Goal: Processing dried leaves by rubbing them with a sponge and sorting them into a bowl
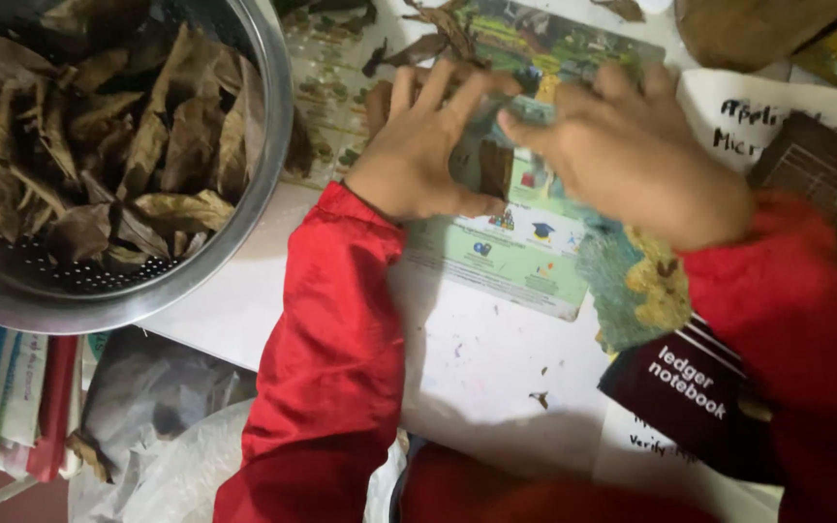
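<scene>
The white bench (496, 358) carried everything, and it was crowded: papers, flecks of crumbled leaf, and a dark notebook (699, 387) near the right sleeve. Largest on it was the steel colander (268, 145) at the left, perforated at the bottom and heaped with dry brown leaves (118, 136), curled and brittle-looking. Just beside the colander lay a colourful printed sheet (515, 252), flat on the bench and reaching under both hands, with a few loose leaf scraps scattered on its far part.

The left hand (418, 145) rested on the sheet with fingers spread and arched, thumb tucked toward a small dark leaf piece (496, 167) that stood between the two hands. The right hand (632, 155) was blurred with motion; its fingertips met those of the left above the leaf piece, and it seemed to pinch or press the piece, though the blur left the exact grip unclear.

Judging from how fragile the leaves looked, the work called for light, even pressure: thumbs supporting the piece from below, fingertips close together so it would not snap unevenly. Keeping the piece over the sheet would catch any crumbs, and working well apart from the colander's rim would spare the heap from being knocked.
</scene>
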